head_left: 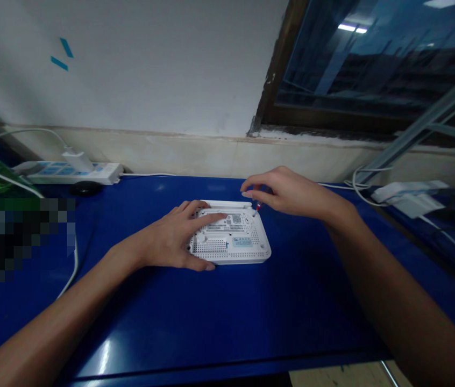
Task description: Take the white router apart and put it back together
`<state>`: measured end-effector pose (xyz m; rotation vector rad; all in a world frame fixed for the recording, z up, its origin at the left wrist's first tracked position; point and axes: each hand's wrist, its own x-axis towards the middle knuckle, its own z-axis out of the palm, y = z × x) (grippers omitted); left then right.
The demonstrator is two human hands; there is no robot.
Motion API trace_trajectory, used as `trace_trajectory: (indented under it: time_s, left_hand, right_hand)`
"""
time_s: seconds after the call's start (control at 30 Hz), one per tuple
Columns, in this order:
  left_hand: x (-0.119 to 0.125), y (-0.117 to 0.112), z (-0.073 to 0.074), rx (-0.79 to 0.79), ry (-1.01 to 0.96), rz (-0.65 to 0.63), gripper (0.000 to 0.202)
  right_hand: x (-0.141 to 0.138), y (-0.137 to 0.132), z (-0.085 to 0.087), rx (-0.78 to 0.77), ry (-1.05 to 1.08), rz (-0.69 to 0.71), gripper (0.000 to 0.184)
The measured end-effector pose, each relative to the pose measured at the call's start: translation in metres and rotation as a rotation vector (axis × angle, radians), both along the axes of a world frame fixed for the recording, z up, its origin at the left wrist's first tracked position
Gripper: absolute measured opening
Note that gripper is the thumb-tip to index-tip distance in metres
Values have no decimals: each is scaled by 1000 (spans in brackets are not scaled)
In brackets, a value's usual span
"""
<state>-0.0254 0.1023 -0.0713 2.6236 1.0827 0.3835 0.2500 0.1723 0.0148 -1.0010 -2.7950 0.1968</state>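
A white router (247, 252) lies upside down on the blue table, its vented, labelled underside facing up. My left hand (179, 236) grips its left part, with the thumb at the near edge, one finger stretched over the label and the others at the far edge. Over the far right corner, my right hand (279, 188) is closed around a small screwdriver (258, 206) with a reddish, see-through handle. The screwdriver's tip points down at a corner screw hole; most of its handle is hidden by my fingers. A white antenna (229, 204) lies folded along the router's far side.
A white power strip (106, 173) with a plugged-in adapter stands at the back left, a black round object (85, 188) before it. Another white power strip (409, 196) with cables is at the right, near a metal frame (417, 123). A wall and window bound the back.
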Motion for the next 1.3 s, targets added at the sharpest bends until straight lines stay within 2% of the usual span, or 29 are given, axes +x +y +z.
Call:
trace_trajectory:
  time_s: [0.07,0.2,0.37,0.5,0.63,0.8,0.93,1.03,1.17,1.3]
  left_hand:
    - [0,0,0,1,3,0,97]
    - [1,1,1,2,5,3,97]
    - [1,1,-1,15,11,2,98]
    - [1,0,-1,15,1,-1,98]
    - [1,0,1,2,7,6,98]
    - [1,0,0,2,9,4,98]
    - [1,1,-1,-1,-4,3,98]
    - [1,1,-1,4,0,2,98]
    - [1,1,-1,6,3,8,99]
    - [0,0,-1,5,-8,0,99]
  right_hand:
    - [1,-1,1,-11,12,37,28]
    - [2,-5,2,-27,43,112,43]
    - [-2,-3,2,-31,20,31,25]
    - [0,-2,3,-30,21,51,28]
    - [2,-4,4,-30,27,102,43]
    - [-1,-3,3,-9,1,39,25]
    - [0,-3,4,-18,5,45,29]
    - [1,-4,4,-30,12,56,42]
    - [-1,-3,3,-27,9,24,25]
    - [-1,-4,4,-30,27,56,29]
